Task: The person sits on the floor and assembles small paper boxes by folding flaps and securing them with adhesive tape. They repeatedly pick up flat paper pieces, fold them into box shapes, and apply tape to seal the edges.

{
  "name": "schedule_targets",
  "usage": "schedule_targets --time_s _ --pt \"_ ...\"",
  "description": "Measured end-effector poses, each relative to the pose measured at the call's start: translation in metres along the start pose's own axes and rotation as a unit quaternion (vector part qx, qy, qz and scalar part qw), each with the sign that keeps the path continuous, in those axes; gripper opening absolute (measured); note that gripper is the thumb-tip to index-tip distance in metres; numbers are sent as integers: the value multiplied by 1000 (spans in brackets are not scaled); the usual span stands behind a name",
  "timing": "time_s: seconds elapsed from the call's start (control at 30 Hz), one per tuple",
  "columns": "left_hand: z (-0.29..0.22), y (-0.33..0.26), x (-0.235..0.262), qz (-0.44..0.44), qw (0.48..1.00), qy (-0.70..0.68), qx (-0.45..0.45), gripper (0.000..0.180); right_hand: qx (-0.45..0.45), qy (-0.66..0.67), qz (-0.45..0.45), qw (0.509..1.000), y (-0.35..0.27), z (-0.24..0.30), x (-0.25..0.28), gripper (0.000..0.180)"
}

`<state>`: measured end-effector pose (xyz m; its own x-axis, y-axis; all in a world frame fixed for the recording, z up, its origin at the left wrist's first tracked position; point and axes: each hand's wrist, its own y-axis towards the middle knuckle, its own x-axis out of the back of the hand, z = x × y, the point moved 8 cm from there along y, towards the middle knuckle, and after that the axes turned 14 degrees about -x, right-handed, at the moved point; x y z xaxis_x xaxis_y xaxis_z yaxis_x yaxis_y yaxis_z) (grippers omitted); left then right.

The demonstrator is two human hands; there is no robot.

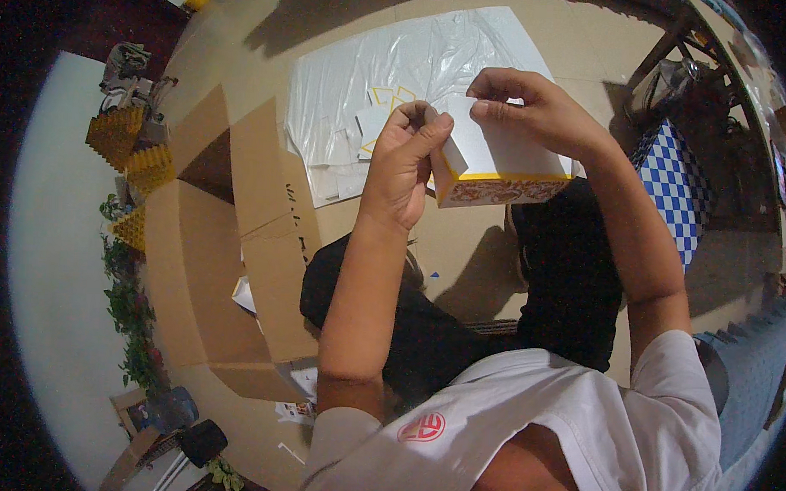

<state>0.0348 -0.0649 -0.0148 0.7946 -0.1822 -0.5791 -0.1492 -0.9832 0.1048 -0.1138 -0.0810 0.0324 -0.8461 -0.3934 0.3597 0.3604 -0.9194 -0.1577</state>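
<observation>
**Risks while the half-folded carton is held in mid-air**

Centre of frame, upper half: small white carton (500, 167) with yellow rim and patterned orange band, held above the floor, not resting on anything.
Left hand (406, 164): closed, fingers pinched on the carton's left corner and flap.
Right hand (528, 107): closed, fingertips pressing the top flap from above.
Behind, upper centre: clear plastic sheet (417, 64) carrying flat white box blanks (371, 123).
Left of frame: large open corrugated box (229, 240).

Judged risks:
- Thin card; uneven thumb pressure could crease the flap off its score line.
- Grip sits at corners only; a slip could drop the carton onto the lap or floor.
- A flap forced askew could tear at the hinge.
- Whether the bottom is locked cannot be seen; if not, it may spring open.
</observation>
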Motion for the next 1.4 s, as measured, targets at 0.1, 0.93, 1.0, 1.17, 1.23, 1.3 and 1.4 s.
schedule_targets --time_s 0.1,0.93,1.0,1.17,1.23,1.3,1.4 --pt "4 -1 6 -38 999 -5 20 25 0 28 -20 999 -3 -5 5 29" --pt "3 0 2 -46 980 191 -37 32 154 -120 -151 969 -49 23 12 25" --pt "5 -1 -9 -12 977 209 -46 31 89 -27 -80 992 -36 10 9 24" --pt "-2 6 7 -26 914 389 -113 23 56 -20 27 998 -26 -2 -5 30" --pt "-3 6 8 -33 901 419 -109 22 73 -41 21 996 -27 -1 -5 34" --pt "-1 6 1 -15 905 412 -101 22 63 -9 -8 998 -21 -9 -3 35" --pt "8 4 -9 32 929 358 -83 22 70 28 6 997 -9 -11 -8 36"
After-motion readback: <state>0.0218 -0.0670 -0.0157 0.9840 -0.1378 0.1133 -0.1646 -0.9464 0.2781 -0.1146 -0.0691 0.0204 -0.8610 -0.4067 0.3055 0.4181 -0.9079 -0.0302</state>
